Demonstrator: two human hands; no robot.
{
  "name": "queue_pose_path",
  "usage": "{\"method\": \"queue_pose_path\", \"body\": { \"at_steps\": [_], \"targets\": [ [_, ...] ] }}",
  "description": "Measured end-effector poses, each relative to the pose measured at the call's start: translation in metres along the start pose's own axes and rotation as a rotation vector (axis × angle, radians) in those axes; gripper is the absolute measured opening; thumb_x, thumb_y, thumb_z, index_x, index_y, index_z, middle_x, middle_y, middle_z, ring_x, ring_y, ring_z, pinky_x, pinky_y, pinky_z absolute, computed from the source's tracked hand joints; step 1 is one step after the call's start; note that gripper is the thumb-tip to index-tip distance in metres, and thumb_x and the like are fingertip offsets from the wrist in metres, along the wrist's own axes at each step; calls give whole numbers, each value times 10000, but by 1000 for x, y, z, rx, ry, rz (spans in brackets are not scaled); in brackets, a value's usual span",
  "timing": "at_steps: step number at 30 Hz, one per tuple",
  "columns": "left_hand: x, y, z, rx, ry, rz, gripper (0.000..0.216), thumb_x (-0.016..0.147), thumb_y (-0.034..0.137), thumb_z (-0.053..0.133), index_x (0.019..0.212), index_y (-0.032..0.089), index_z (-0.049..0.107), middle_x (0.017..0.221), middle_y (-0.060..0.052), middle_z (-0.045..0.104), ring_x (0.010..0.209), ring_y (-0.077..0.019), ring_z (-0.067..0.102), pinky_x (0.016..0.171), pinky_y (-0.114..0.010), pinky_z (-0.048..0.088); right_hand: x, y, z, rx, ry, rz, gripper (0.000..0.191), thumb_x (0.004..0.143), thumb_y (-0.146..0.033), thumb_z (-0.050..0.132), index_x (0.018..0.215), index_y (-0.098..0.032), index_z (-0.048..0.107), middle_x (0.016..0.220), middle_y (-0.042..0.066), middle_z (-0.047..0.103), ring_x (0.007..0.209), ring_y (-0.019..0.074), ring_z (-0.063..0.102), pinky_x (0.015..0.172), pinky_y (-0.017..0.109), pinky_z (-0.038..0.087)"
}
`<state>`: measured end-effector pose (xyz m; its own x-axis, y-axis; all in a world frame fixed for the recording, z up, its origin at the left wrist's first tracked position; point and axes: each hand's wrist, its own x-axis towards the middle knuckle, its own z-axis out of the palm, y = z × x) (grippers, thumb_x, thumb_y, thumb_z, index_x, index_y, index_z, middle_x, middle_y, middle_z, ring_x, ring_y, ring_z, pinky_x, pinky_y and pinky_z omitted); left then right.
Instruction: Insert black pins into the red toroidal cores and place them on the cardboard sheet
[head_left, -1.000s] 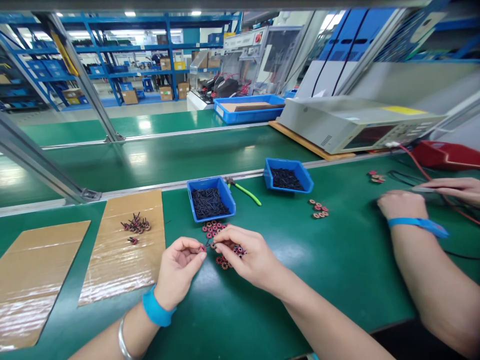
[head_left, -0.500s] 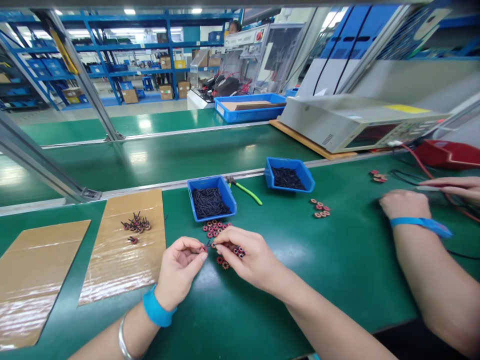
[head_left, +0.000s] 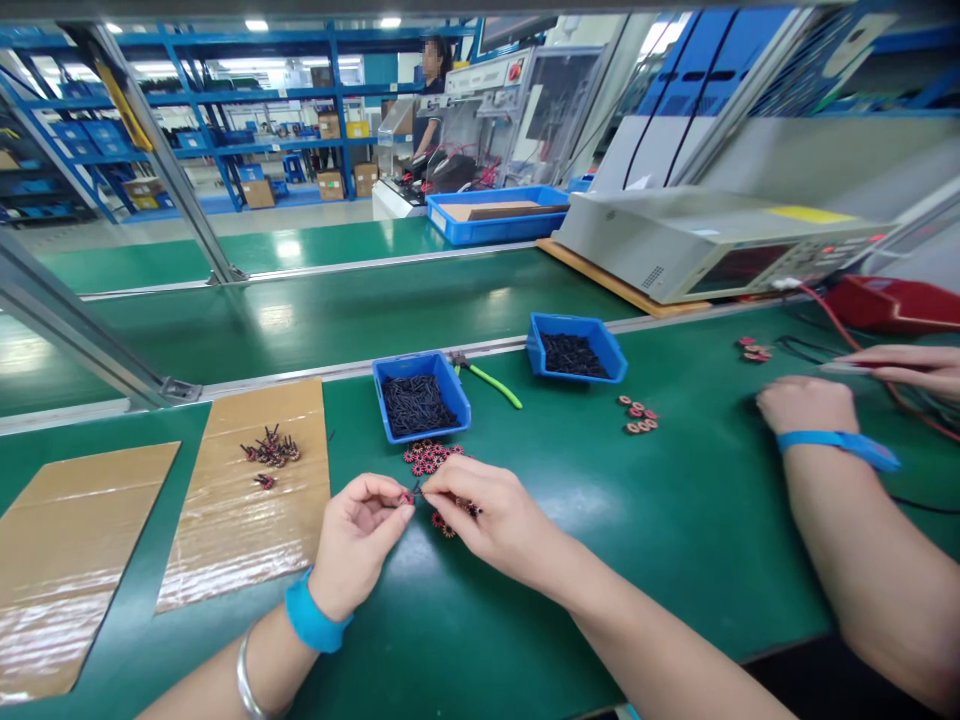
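Observation:
My left hand [head_left: 364,525] is closed, pinching a small red wound ring coil [head_left: 406,497] between thumb and forefinger. Thin dark leads or a sleeve [head_left: 418,488] stick out of the coil toward the other hand. With thumb and fingertips pressed together, my right hand [head_left: 487,505] meets that dark piece; the exact contact is too small to make out. Flat beside and partly under the right hand lie several red-and-black ring coils [head_left: 431,457]. Behind them stands a blue bin [head_left: 460,400] of short black tubes. More coils with black tubes on their leads [head_left: 274,447] rest on a cardboard sheet [head_left: 247,540].
Green-handled cutters [head_left: 495,386] lie between the blue bin and a second blue bin [head_left: 611,350]. Several pale-red rings [head_left: 637,415] sit to the right. A co-worker's arm [head_left: 814,480] reaches in at right. Another cardboard sheet [head_left: 82,560] lies far left; a grey instrument [head_left: 675,245] stands behind.
My right fingertips have shifted slightly left, closer to the coil in my left hand. My left hand has hardly moved. In the background, a person has come into view beside the machine.

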<state>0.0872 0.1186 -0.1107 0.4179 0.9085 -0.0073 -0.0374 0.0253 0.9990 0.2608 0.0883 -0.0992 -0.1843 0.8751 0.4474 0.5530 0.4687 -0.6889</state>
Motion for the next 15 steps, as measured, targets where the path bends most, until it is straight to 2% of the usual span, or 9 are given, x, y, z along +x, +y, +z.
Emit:
{"method": "queue_pose_path", "body": {
  "at_steps": [7, 11, 15],
  "targets": [
    [0, 2, 1, -19, 13, -27, 195, 719, 211, 624, 824, 96, 506, 847, -63, 533, 801, -103, 518, 760, -236, 441, 1, -1, -3, 49, 0, 39, 118, 821, -187, 452, 798, -132, 554, 732, 2, 520, 683, 11, 438, 646, 133, 348],
    [0, 3, 1, -25, 12, -25, 189, 717, 203, 625, 824, 98, 510, 846, -63, 532, 811, -110, 521, 772, -243, 439, -1, -2, 1, 17, -2, 40, 115, 818, -199, 457, 848, -142, 553, 751, -1, 530, 667, 9, 436, 632, 133, 345],
    [0, 3, 1, -22, 13, -26, 185, 717, 199, 624, 826, 103, 510, 846, -55, 531, 813, -102, 519, 775, -232, 436, 0, -7, -2, 13, -57, 28, 146, 839, -191, 416, 787, -123, 535, 765, 17, 522, 706, 25, 433, 654, 150, 341]
  ]
}}
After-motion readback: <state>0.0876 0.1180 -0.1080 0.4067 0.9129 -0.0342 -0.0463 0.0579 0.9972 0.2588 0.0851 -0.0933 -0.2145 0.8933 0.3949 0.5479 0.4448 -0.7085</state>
